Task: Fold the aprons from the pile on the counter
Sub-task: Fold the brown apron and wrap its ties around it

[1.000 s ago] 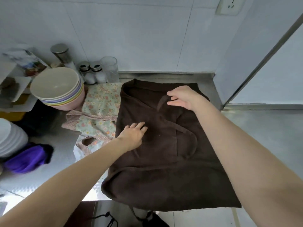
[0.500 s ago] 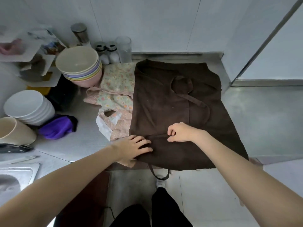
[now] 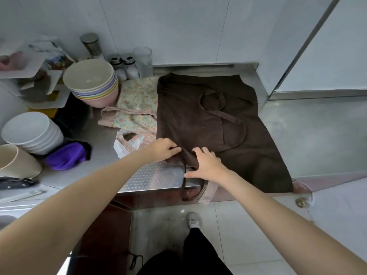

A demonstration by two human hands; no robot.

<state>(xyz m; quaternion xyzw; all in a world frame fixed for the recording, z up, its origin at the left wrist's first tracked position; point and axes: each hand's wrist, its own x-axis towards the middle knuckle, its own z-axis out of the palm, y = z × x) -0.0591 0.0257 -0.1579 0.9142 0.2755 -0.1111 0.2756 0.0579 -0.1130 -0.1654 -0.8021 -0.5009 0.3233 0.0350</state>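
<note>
Straps of the brown apron (image 3: 208, 124) dangle over the counter (image 3: 151, 175) edge, their ends hard to make out. Both hands have pulled its near-left corner inward: left hand (image 3: 162, 149) pinches the hem, right hand (image 3: 206, 165) grips bunched cloth. Farther back, the floral apron (image 3: 137, 108) lies partly hidden beneath it.

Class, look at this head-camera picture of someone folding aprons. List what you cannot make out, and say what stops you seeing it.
- Most of the floral apron: the brown apron covers its right part.
- The brown cloth under the right hand: the hand hides how it is bunched there.
- Left hand fingers: their tips are tucked into the brown cloth.
- Items on the white shelf: blurred near the left edge.
- The sink: cut off by the left edge.
</note>
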